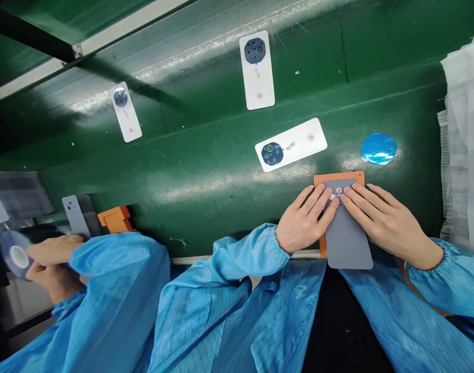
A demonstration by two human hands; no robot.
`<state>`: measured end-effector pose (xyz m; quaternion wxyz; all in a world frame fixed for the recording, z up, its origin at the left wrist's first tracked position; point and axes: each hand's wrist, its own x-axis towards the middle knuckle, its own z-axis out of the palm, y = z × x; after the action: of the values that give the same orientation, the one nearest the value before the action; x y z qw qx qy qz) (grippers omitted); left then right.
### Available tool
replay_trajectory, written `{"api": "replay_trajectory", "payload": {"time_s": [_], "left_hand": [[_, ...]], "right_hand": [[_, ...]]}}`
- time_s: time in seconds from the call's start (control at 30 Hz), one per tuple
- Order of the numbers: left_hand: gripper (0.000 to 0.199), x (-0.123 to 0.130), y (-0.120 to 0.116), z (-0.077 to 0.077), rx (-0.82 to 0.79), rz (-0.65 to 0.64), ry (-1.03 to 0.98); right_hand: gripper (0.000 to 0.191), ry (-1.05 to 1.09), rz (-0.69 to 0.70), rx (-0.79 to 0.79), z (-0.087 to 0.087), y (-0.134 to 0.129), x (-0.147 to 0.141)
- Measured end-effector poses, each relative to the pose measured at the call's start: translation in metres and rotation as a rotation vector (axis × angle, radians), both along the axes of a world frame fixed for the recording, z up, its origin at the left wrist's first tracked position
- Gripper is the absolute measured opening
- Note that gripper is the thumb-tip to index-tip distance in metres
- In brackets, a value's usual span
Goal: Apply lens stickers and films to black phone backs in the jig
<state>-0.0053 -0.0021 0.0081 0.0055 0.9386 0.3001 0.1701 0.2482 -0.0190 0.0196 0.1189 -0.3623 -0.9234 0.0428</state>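
Note:
A grey phone back cover (348, 235) lies over an orange fixture (322, 248) at the bench's front edge, its lower end reaching past the edge. My left hand (304, 223) rests on the cover's upper left, fingers stretched out and the thumb beside the round camera-area holes. From the other side, my right hand (390, 223) lies with extended fingertips on the upper right of the same cover. Both hands press from above rather than wrap around it. The fingers partly hide the cover's top end.
Beyond my hands lie a white phone back panel (299, 147), a second white panel (262, 80) and a blue film disc (379, 148). Farther left is another white panel (130, 119). A co-worker's hands (56, 259) hold a tape roll (19, 256) near an orange block (115, 219). White cloth (464, 145) hangs at right.

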Motion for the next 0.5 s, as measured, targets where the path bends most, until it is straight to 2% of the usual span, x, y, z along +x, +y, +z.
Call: {"api": "replay_trajectory", "payload": {"time_s": [0.27,0.5], "left_hand": [[0.04,0.0,-0.011,-0.015,-0.148,0.039,-0.042],[0.048,-0.003,-0.019,-0.015,-0.233,0.037,-0.032]], "right_hand": [[0.073,0.008,-0.062,-0.08,-0.004,-0.007,-0.011],[0.069,-0.051,-0.048,-0.059,-0.001,-0.014,-0.009]]}}
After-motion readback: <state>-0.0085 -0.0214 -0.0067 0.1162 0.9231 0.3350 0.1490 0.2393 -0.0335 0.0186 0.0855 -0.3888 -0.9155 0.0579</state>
